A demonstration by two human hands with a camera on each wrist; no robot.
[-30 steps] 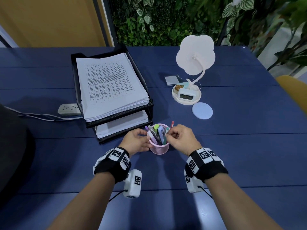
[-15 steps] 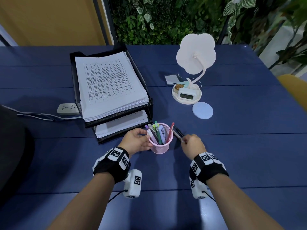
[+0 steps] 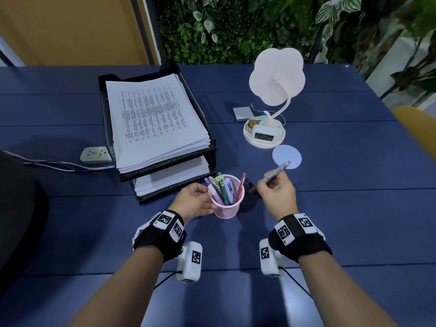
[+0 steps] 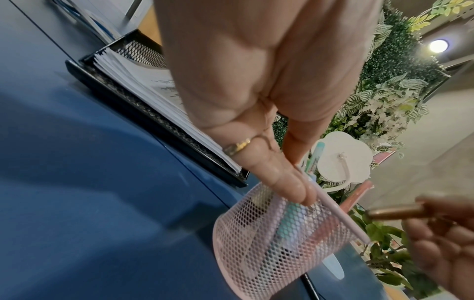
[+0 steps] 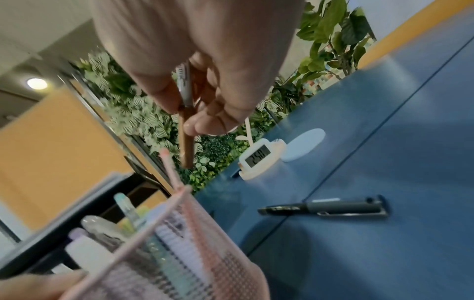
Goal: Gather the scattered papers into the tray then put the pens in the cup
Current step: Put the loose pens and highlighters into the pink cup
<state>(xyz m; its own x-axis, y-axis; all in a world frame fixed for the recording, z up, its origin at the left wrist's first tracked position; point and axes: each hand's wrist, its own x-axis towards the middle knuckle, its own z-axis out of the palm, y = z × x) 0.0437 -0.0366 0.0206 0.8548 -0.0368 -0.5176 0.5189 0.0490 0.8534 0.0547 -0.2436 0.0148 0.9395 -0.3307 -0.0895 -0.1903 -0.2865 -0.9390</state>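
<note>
Left hand (image 3: 194,201) fingers curled around pink mesh cup (image 3: 227,205) of pens; right hand (image 3: 277,195) fingers clamped on marker (image 3: 276,172) beside cup; black pen (image 5: 325,208) on surface (image 3: 330,208).

Bench (image 3: 330,208): navy blue, plank-lined. Cup (image 3: 227,208): pink mesh. Pens in cup (image 3: 226,190): purple, green, lilac, red. Marker (image 3: 274,173) in my right grip (image 3: 277,197): grey barrel, copper-brown cap. Pen on bench (image 5: 325,208): dark grey. Tray (image 3: 212,147): black mesh. Papers (image 3: 153,119): white, black print in columns. Coaster (image 3: 286,156): pale blue. Lamp (image 3: 276,76): white. My wristbands (image 3: 299,237): black, with black-and-white square markers.
</note>
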